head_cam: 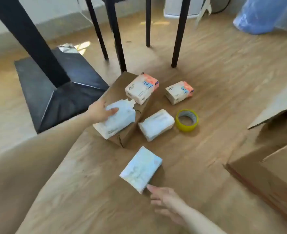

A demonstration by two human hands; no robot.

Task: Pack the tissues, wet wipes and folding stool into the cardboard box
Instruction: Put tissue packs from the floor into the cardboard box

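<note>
Grip status: left hand lies open on a tissue pack; right hand open, fingertips just touching the nearest pack.
Nothing lifted yet. Five packs lie on the floor, two resting on a flat brown piece, possibly the folded stool. Cardboard box at right; interior not visible. Packing appears barely begun.

Nothing printed here can be read. The two white-and-orange plastic tissue packs carry dark characters and small lines of print on their faces, and the pale white-blue pack has one dark line, all too blurred.
</note>
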